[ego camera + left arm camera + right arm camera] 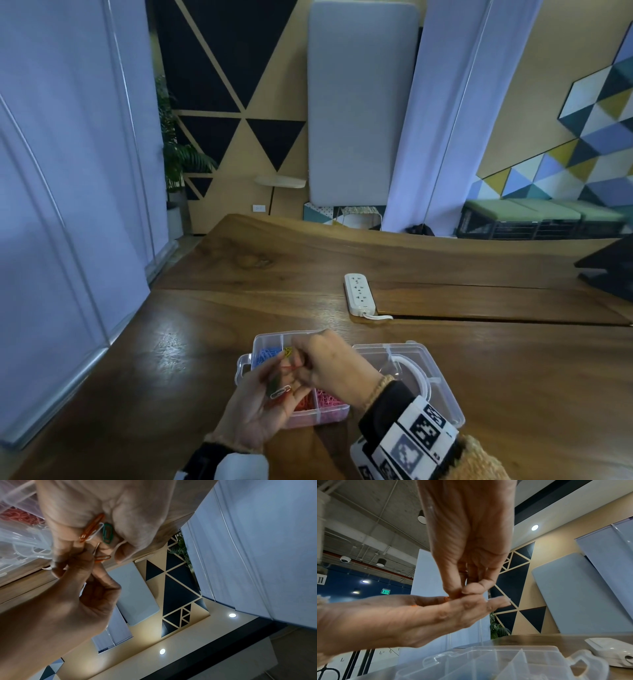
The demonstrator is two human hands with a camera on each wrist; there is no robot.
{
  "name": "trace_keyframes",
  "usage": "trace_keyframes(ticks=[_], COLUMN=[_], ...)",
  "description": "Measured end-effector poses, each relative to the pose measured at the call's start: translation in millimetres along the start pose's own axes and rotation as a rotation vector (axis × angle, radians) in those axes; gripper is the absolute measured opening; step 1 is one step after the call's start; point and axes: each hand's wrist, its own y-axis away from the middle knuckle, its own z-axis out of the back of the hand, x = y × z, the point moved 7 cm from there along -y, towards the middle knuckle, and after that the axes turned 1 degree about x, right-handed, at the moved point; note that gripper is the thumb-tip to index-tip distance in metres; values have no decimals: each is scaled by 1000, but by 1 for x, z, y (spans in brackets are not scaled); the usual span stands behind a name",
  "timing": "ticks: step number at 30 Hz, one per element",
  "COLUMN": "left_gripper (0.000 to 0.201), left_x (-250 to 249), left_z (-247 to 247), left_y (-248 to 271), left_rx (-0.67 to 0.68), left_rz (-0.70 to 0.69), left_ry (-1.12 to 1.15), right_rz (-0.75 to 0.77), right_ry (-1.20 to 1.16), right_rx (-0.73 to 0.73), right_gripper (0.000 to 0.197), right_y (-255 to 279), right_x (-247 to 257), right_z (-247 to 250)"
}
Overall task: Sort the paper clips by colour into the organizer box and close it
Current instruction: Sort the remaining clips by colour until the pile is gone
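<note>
A clear organizer box (247,366) stands open on the wooden table, its lid (435,387) folded out to the right. Its compartments hold blue clips (265,354), yellow clips (287,351), orange clips (303,405) and pink clips (328,400). My left hand (274,397) hovers palm up over the box, fingers loosely spread. An orange clip (92,527), a white clip (98,532) and a green clip (107,533) lie on its palm. My right hand (303,367) reaches down onto that palm and pinches another orange clip (102,558) between thumb and fingertips (453,592).
A white power strip (358,294) with its cable lies on the table beyond the box. A dark object (609,270) sits at the table's right edge. Pale curtains hang along the left side.
</note>
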Motion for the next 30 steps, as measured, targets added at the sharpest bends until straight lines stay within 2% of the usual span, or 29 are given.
trace_keyframes(ticks=[7,10,13,14,16,18,23,24,26,27,28,30], left_gripper=[33,40,42,50,90,106,107,100,73,68,74,96], left_x=[-6,-12,-15,-17,-18,-20,-19,-18,-20,-21,-22,-23], left_z=[-1,4,4,3,1,-1,-7,-7,-12,-12,-10,-6], left_y=[-2,-8,-12,-12,-14,-15,-17,-17,-14,-12,-13,-17], left_rx=[12,4,23,41,90,136,200,195,165,141,126,144], left_rz=[-33,-70,-63,-72,-90,-110,-102,-107,-132,-143,-149,-141], left_ry=[-28,-35,-52,-66,-91,-106,-105,-111,-124,-126,-123,-109], right_rz=[-4,-16,-68,-76,-81,-87,-90,-77,-59,-58,-61,-76], right_ry=[-9,-45,-112,-134,-166,-193,-226,-238,-244,-243,-248,-255], right_rx=[-72,-157,-241,-254,-264,-257,-269,-281,-298,-300,-298,-280], right_gripper=[19,13,19,22,29,30,10,8,3,2,3,5], right_y=[3,3,3,3,4,5,6,6,6,6,6,8], right_x=[2,-3,-12,-13,-14,-14,-10,-8,-6,-6,-7,-9], right_z=[5,6,8,8,8,7,11,13,15,16,16,15])
